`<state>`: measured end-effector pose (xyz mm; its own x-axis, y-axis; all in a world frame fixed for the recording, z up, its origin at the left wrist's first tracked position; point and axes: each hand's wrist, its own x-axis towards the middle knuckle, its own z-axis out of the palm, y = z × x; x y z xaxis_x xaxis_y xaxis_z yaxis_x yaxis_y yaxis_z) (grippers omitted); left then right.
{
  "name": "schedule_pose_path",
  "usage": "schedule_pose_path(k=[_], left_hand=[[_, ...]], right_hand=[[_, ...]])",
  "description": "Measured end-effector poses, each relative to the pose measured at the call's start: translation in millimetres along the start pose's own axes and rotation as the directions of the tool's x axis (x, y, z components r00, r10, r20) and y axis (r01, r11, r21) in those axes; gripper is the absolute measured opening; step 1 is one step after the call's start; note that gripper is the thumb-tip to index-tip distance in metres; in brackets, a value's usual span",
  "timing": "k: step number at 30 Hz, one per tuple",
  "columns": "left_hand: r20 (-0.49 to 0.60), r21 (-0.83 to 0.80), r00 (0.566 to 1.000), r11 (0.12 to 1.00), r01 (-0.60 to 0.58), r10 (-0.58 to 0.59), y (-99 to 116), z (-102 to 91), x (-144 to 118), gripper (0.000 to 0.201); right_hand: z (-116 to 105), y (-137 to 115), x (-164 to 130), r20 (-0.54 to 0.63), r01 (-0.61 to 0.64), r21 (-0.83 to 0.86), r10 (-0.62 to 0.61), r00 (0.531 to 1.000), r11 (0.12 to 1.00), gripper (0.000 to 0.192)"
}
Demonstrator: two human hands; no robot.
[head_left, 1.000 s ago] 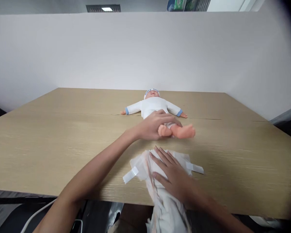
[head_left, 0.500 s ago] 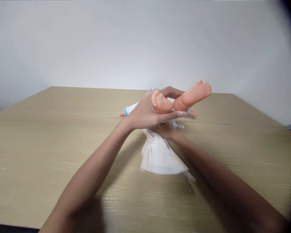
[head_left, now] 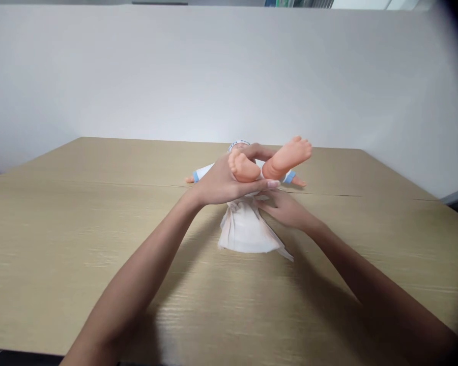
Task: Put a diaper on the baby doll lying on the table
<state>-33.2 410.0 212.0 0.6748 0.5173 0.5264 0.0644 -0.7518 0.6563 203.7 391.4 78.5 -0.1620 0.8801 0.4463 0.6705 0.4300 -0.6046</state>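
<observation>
Doll [head_left: 248, 161] lay centre frame on bench [head_left: 61, 229], long axis running away from viewer. Left hand [head_left: 223, 183] gripped its raised ankles; right hand [head_left: 284, 209], fingers loosely extended, pressed diaper [head_left: 244, 231] beneath.

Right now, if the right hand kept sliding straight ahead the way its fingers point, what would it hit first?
Probably the doll's underside: the right hand rests by the diaper, fingers aimed beneath the raised legs. Depth is unclear.

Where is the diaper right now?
The diaper lies mid-table, tucked under the doll, whose raised legs the left hand holds; the right hand touches its right edge.
</observation>
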Motion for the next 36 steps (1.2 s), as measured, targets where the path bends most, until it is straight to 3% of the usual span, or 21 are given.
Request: schedule_pose_path(k=[2,4,6,9,12,17,22,26,29,32,36], left_hand=[[0.026,0.0,1.0,1.0,0.005,-0.005,-1,5.9,-4,0.043],[0.064,0.017,0.997,0.999,0.029,-0.03,-3,14.4,-9,0.046],[0.079,0.052,0.995,0.997,0.048,-0.052,-3,23.6,-15,0.05],[0.055,0.089,0.998,0.996,0.024,-0.029,-1,31.2,-31,0.052],[0.064,0.149,0.998,0.988,-0.029,0.02,-3,26.2,-57,0.051],[0.168,0.302,0.986,0.952,-0.051,-0.001,-31,11.1,-117,0.037],[0.266,0.369,0.961,0.929,-0.031,-0.073,-60,10.4,-153,0.055],[0.345,0.411,0.934,0.91,-0.056,-0.099,-61,7.1,-155,0.087],[0.38,0.427,0.919,0.901,-0.076,-0.103,-58,4.2,-154,0.098],[0.401,0.427,0.911,0.9,-0.09,-0.1,-58,3.8,-155,0.096],[0.408,0.403,0.906,0.913,-0.068,-0.113,-59,3.8,-154,0.075]], right_hand=[[-12,-11,-21,-0.089,-0.06,-0.031,0.057,0.994,0.998,0.038],[-19,-27,-34,-0.256,-0.1,-0.027,0.09,0.963,0.995,0.061],[-23,-44,-40,-0.296,-0.046,0.03,0.053,0.954,0.998,0.073],[-31,-61,-42,-0.174,0.105,0.134,-0.081,0.981,0.985,0.059],[-44,-56,-48,-0.033,0.203,0.197,-0.201,0.979,0.959,0.048],[-57,-12,-74,0.2,0.385,0.064,-0.39,0.899,0.921,0.044],[-42,28,-91,0.253,0.527,-0.117,-0.488,0.835,0.842,0.049],[-37,34,-91,0.285,0.52,-0.145,-0.467,0.837,0.842,0.049],[-40,30,-91,0.293,0.482,-0.133,-0.43,0.854,0.866,0.047],[-44,27,-91,0.297,0.445,-0.081,-0.405,0.865,0.892,0.044],[-47,33,-90,0.284,0.366,0.059,-0.367,0.886,0.929,0.039]])
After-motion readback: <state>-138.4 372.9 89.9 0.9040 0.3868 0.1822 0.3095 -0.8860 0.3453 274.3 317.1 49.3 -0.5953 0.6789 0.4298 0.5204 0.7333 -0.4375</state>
